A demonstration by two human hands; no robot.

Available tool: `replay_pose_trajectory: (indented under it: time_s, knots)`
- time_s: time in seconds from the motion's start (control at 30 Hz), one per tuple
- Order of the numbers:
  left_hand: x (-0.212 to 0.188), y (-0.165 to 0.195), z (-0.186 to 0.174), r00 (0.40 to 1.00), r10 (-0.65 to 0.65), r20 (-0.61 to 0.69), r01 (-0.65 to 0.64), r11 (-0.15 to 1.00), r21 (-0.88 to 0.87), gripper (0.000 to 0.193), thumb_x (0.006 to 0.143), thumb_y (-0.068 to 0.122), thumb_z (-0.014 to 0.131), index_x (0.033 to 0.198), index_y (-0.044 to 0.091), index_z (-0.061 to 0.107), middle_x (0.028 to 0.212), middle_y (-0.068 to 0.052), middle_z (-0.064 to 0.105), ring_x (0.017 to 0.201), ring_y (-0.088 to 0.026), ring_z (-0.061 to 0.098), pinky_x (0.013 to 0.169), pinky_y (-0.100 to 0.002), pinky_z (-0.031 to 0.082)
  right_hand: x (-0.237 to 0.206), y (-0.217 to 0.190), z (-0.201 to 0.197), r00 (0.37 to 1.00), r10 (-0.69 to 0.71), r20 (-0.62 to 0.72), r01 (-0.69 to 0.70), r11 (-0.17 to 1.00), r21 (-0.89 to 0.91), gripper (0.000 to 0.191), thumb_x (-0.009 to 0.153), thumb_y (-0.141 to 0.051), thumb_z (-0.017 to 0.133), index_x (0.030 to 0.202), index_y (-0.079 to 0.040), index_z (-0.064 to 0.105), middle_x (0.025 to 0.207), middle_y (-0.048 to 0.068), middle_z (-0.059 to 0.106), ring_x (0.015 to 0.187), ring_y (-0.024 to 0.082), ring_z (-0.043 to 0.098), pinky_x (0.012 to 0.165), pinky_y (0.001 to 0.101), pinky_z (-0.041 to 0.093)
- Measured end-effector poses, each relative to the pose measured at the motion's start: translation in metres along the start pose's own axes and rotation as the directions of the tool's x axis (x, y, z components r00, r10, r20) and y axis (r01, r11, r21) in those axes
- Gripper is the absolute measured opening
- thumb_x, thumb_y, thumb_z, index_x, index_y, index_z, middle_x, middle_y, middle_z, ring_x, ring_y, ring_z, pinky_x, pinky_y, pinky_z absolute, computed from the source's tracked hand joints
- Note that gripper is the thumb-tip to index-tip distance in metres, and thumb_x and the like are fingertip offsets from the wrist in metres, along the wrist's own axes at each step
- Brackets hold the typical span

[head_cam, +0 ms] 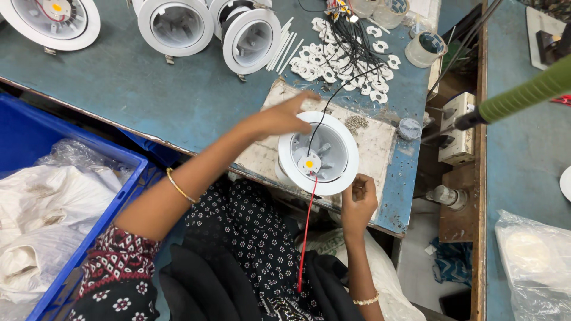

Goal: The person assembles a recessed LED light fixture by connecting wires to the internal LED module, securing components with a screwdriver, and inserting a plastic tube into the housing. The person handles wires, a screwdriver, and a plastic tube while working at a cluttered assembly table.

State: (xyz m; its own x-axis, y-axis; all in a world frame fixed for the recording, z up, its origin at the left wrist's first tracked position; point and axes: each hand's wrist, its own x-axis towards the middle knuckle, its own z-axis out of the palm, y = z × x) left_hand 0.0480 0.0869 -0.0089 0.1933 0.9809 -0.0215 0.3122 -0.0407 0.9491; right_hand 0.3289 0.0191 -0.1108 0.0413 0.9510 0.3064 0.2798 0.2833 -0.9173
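Blue worktop [178, 101], scuffed: a white round lamp housing [319, 153] sits between two hands. Left hand [284, 116] rests spread on its far rim. Right hand [358, 196] pinches something unclear beside its near rim.

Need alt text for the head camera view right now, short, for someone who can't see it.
Seen from above, a person's left hand steadies a round white downlight housing on a worn board on a blue workbench, while the right hand pinches something small at its near rim. A red wire and a black wire run from its centre.
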Motion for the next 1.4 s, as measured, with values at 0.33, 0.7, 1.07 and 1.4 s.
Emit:
replay_pose_trajectory:
  time_s: [0.33, 0.7, 1.07, 1.4]
  knots:
    - [-0.074, -0.006, 0.064, 0.776, -0.006, -0.631, -0.194, 0.949, -0.248, 0.065, 0.082, -0.010, 0.056, 0.141, 0.009, 0.037, 0.129, -0.018, 0.063, 0.119, -0.026, 0.067, 0.102, -0.035, 0.053, 0.000, -0.015, 0.003, 1.000, -0.003, 0.015, 0.003, 1.000, -0.014, 0.014, 0.097, -0.005, 0.065, 0.108, 0.004, 0.063, 0.094, 0.007, 0.069, 0.082, 0.011, 0.065, 0.075, 0.0252, 0.055]
    - [-0.104, 0.031, 0.075, 0.415, 0.475, -0.776, -0.334, 0.873, 0.356, 0.066, 0.090, -0.008, 0.064, 0.144, 0.001, 0.027, 0.156, -0.025, 0.031, 0.149, -0.035, 0.034, 0.130, -0.048, 0.026, -0.001, -0.009, 0.004, 0.999, -0.032, 0.012, 0.031, 0.999, 0.030, 0.016, 0.102, -0.004, 0.060, 0.115, 0.004, 0.065, 0.105, 0.009, 0.070, 0.094, 0.012, 0.069, 0.086, 0.0274, 0.057]
    - [-0.066, 0.056, 0.024, 0.765, 0.640, 0.064, -0.366, 0.351, 0.862, 0.021, 0.062, 0.020, 0.088, 0.072, 0.013, 0.071, 0.172, -0.002, 0.028, 0.160, -0.031, 0.010, 0.124, -0.073, 0.009, -0.006, -0.019, 0.008, 0.995, -0.097, 0.021, 0.099, 0.982, -0.159, 0.021, 0.095, -0.003, 0.065, 0.115, 0.004, 0.065, 0.107, 0.013, 0.070, 0.097, 0.018, 0.070, 0.089, 0.0312, 0.055]
    - [-0.054, 0.035, 0.027, 0.815, 0.566, 0.127, -0.377, 0.351, 0.857, 0.023, 0.050, 0.017, 0.086, 0.064, 0.010, 0.069, 0.169, -0.004, 0.028, 0.158, -0.036, 0.011, 0.121, -0.074, 0.006, -0.006, -0.031, 0.013, 0.993, -0.111, 0.039, 0.116, 0.974, -0.196, 0.026, 0.087, -0.008, 0.072, 0.109, 0.003, 0.065, 0.098, 0.011, 0.070, 0.091, 0.018, 0.066, 0.086, 0.0307, 0.052]
